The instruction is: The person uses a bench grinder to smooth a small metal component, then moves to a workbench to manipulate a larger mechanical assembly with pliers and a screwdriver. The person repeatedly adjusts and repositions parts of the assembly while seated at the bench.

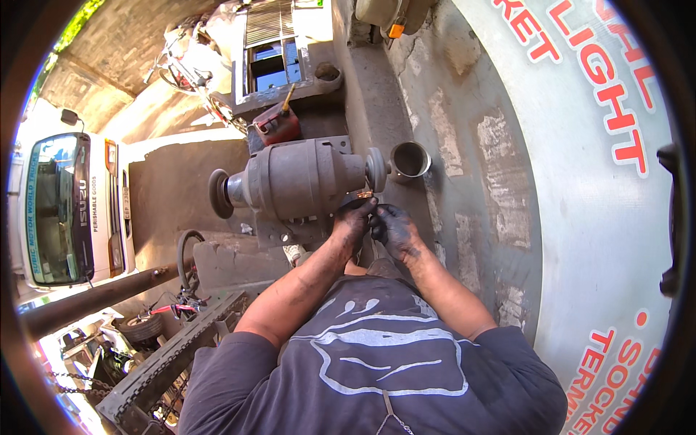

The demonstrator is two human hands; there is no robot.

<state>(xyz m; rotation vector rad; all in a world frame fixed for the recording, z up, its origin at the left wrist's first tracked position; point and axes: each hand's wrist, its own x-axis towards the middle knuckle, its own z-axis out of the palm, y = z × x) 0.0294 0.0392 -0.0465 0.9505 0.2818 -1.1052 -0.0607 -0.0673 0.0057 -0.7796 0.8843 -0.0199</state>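
Note:
Just below the right wheel (376, 170) of a grey bench grinder (297, 177), my left hand (352, 221) holds a small dark part with a copper-coloured piece (365, 195) on it. My right hand (394, 232), closed, meets it at the fingertips; what its fingers grip is hidden. Both hands are blackened. I cannot tell if the part touches the wheel. A round metal container (410, 159) stands right of the wheel. A second wheel (221, 193) is on the grinder's left end.
A red fuel can (278, 125) sits behind the grinder, below a window. A white truck (76, 210) and a bicycle stand at left. A long pipe (101, 293), chained metal rails and a tyre (139, 326) lie at lower left. A large lettered signboard (580, 254) borders the right.

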